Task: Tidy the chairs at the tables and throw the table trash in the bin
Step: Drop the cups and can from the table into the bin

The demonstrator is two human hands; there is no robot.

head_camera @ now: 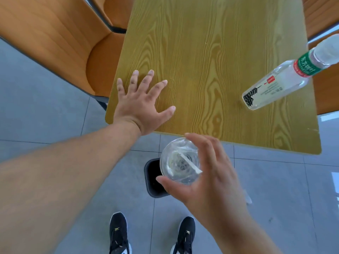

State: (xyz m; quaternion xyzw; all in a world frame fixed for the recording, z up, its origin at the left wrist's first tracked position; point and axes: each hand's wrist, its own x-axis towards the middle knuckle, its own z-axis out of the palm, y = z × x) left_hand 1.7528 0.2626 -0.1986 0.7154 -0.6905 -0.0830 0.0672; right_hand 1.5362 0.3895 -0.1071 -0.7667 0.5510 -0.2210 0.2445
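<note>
My right hand holds a clear plastic cup with a white straw in it, just off the table's near edge. The cup hangs right above a small black bin on the floor. My left hand lies flat and spread on the near left corner of the wooden table, holding nothing. A clear plastic water bottle with a green and red label stands on the table at the right edge.
An orange chair stands at the table's left side, and part of another orange seat shows at the far right. Grey floor tiles lie below. My black shoes stand near the bin.
</note>
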